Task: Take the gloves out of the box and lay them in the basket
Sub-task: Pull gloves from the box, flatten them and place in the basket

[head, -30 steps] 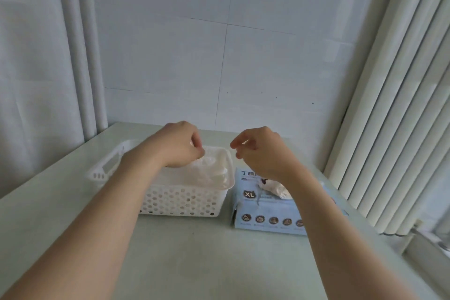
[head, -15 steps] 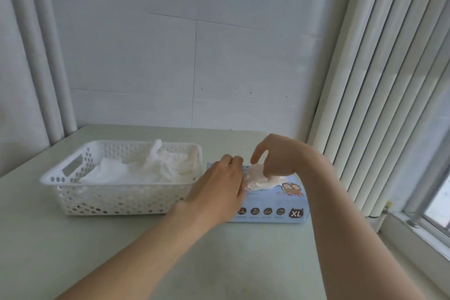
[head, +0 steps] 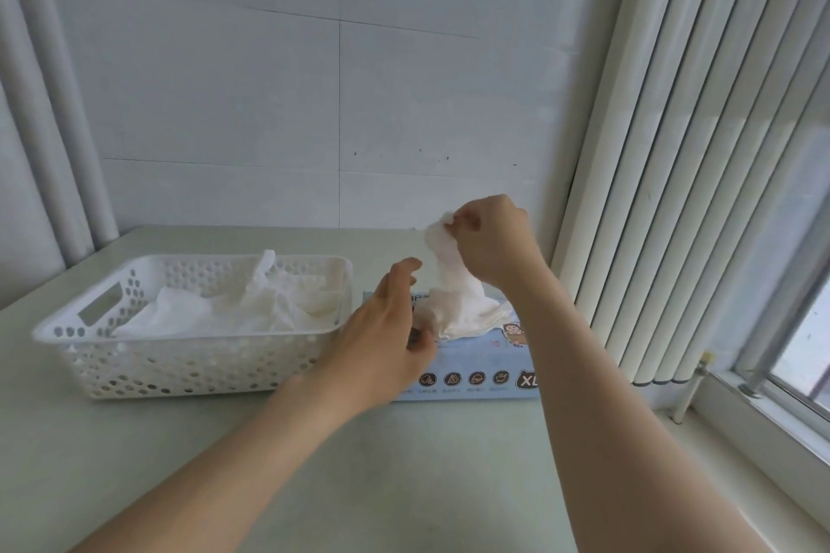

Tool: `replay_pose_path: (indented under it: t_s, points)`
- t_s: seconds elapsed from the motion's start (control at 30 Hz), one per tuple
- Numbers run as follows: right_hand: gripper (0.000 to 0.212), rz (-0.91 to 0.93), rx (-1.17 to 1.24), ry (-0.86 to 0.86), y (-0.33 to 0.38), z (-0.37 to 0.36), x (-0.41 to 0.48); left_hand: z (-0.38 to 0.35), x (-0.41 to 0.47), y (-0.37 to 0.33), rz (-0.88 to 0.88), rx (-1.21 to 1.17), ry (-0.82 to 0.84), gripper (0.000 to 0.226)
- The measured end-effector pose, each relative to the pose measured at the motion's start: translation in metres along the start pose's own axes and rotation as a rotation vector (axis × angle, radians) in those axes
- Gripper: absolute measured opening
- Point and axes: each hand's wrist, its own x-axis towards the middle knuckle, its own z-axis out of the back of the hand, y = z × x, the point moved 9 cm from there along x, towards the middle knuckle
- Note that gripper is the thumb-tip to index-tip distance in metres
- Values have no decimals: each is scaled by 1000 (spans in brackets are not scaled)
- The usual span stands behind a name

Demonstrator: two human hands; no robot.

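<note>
A light blue glove box (head: pixel 480 361) marked XL lies flat on the table, right of a white perforated basket (head: pixel 179 366). Several white gloves (head: pixel 233 310) lie crumpled in the basket. My right hand (head: pixel 494 242) pinches the top of a white glove (head: pixel 453 287) and holds it stretched up above the box, its lower end still at the box opening. My left hand (head: pixel 386 337) hovers over the box's left end with fingers loosely spread, close to the glove's lower part; whether it touches the box is unclear.
The pale green table (head: pixel 404 462) meets a white wall at the back. Vertical blinds (head: pixel 673 148) hang close to the right of the box, with a window sill (head: pixel 763 431) beyond. White pipes (head: pixel 58 103) run up the left corner.
My right hand has risen from the box opening, drawing a glove upward. My left hand has stayed at the box's left end and its fingers have opened. The view has steadied on the box.
</note>
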Motion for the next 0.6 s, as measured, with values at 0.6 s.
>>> replay_pose_path:
  t_s: [0.6]
  points:
    - [25,84,582,-458,-1,24,-17,-20,1,2,-67,293,205,36]
